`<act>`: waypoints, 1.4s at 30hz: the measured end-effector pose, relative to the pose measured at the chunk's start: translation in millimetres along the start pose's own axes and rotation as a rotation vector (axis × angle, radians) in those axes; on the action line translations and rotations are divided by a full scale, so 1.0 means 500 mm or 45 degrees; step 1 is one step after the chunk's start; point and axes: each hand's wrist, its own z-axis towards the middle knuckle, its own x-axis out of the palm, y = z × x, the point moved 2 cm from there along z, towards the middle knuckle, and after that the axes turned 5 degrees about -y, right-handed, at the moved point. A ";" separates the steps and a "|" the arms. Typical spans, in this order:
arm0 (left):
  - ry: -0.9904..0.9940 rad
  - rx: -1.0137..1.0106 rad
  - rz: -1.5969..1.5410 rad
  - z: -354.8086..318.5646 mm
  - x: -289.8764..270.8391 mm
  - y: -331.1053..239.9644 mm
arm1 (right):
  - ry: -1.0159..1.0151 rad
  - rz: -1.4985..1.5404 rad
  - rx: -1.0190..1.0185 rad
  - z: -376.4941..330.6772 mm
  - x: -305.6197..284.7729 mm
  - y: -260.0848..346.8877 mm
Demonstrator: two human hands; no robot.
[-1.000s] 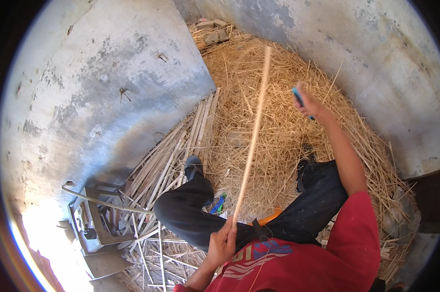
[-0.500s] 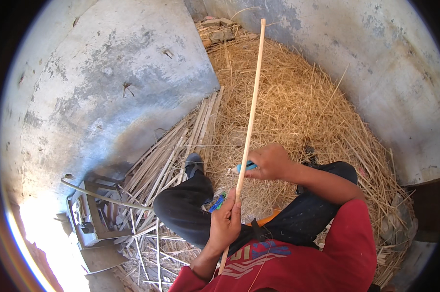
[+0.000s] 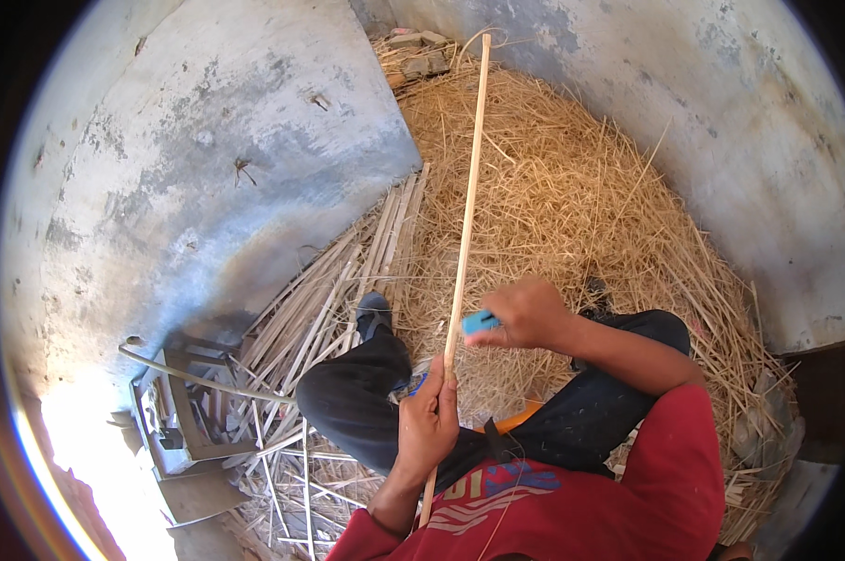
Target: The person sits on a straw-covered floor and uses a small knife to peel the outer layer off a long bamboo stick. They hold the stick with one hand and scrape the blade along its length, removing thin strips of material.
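A long pale strip of wood or bamboo (image 3: pixel 470 201) slants up and away from my lap, its far end above the straw-like heap. My left hand (image 3: pixel 427 416) is closed round its lower part, thumb on top, and the near end passes down beside my shirt. My right hand (image 3: pixel 527 315) is wrapped round a small blue tool (image 3: pixel 481 323) just right of the strip, a little above the left hand. What kind of tool it is I cannot make out; its working end is hidden or blurred. A small gap shows between tool and strip.
Thin shavings (image 3: pixel 572 206) cover the floor ahead and to the right. Many long strips (image 3: pixel 334 280) lie at the left by a leaning grey panel (image 3: pixel 245 140). A wooden frame (image 3: pixel 184 411) stands lower left, with a bent rod (image 3: pixel 203 379) across it. An orange piece (image 3: pixel 519 418) lies between my legs.
The strip's far end has swung slightly left. My right hand, with the blue tool, has shifted a little to the right, away from the strip. My left hand keeps its hold.
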 end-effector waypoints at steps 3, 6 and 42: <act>-0.001 -0.001 -0.066 -0.011 0.004 -0.004 | 0.026 -0.099 0.281 0.021 -0.007 -0.060; 0.022 -0.009 -0.136 -0.010 0.007 0.003 | -0.044 0.025 0.166 0.003 0.011 -0.025; 0.190 -0.191 -0.387 -0.021 0.001 -0.016 | -0.124 -0.193 0.172 0.039 0.007 -0.127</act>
